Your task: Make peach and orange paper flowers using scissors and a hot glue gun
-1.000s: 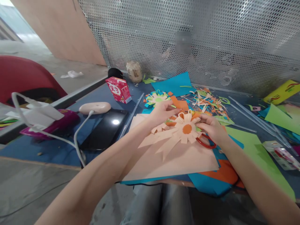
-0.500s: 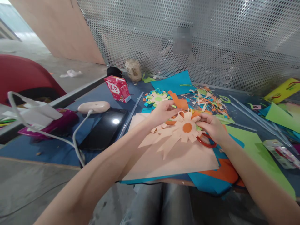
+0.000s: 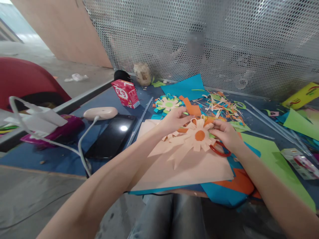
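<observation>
A peach paper flower (image 3: 196,136) with an orange round centre lies on a large peach sheet (image 3: 184,169). My left hand (image 3: 174,120) pinches the looped petals at the flower's upper left edge. My right hand (image 3: 224,132) has its fingers curled on the petals at the upper right edge. Red-handled scissors (image 3: 219,151) lie under my right wrist. A second flower (image 3: 168,103), cream with a green centre, lies beyond my left hand.
Paper scraps (image 3: 219,106) and blue (image 3: 185,88), green (image 3: 274,156) and orange (image 3: 236,182) sheets cover the table. A red carton (image 3: 126,94), a black tablet (image 3: 112,136), a pink device (image 3: 101,113) with a white cable, and a perforated metal screen (image 3: 199,43) behind.
Nearly nothing: both hands stay on the flower's far edge, with the fingers shifting slightly on the petals.
</observation>
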`<state>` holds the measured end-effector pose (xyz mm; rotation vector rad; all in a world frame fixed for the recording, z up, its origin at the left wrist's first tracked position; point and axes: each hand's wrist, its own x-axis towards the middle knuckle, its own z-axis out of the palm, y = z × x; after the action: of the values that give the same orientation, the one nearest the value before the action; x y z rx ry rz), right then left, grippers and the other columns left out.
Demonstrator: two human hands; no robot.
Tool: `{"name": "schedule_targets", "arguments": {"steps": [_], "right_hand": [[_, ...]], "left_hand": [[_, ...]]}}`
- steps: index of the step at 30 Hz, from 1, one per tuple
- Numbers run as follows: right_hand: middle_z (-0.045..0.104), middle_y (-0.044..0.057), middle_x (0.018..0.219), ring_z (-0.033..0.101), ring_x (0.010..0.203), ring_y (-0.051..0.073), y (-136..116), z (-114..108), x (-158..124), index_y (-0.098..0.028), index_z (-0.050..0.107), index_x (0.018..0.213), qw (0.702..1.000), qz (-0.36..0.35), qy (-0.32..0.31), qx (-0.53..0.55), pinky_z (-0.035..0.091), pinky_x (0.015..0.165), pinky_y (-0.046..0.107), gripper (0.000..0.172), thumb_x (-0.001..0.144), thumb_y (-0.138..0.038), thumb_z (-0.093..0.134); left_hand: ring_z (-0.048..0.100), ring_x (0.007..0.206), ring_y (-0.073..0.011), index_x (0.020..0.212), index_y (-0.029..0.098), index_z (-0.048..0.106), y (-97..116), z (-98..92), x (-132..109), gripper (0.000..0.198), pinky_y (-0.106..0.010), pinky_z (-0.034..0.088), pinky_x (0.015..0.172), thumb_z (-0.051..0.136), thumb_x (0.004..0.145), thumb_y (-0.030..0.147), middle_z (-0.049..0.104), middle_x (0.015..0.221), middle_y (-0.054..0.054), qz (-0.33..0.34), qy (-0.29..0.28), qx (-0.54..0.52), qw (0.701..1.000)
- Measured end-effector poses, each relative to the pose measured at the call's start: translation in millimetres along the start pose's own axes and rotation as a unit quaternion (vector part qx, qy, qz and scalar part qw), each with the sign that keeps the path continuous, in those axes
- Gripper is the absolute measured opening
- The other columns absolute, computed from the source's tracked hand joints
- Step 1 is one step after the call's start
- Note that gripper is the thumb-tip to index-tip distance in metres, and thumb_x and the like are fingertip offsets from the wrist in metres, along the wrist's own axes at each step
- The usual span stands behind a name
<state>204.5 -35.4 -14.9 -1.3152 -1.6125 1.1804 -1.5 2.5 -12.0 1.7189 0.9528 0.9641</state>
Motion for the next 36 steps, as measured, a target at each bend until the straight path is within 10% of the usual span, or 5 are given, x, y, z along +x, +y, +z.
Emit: {"name": "schedule_targets", "arguments": {"steps": [36], "right_hand": [[0.058, 0.000, 0.068, 0.054, 0.063, 0.014, -5.9, 3.4, -1.9, -0.019, 0.054, 0.068, 0.997, -0.028, 0.008, -0.072, 0.040, 0.055, 0.025, 0.005, 0.068, -0.023, 0.057]], "left_hand": [[0.029, 0.044, -0.0045, 0.063, 0.014, 0.060, 7.2, 2.3, -4.4, 0.021, -0.020, 0.025, 0.042, 0.056, 0.079, 0.028, 0.040, 0.049, 0.005, 0.022, -0.013, 0.047, 0.999]]}}
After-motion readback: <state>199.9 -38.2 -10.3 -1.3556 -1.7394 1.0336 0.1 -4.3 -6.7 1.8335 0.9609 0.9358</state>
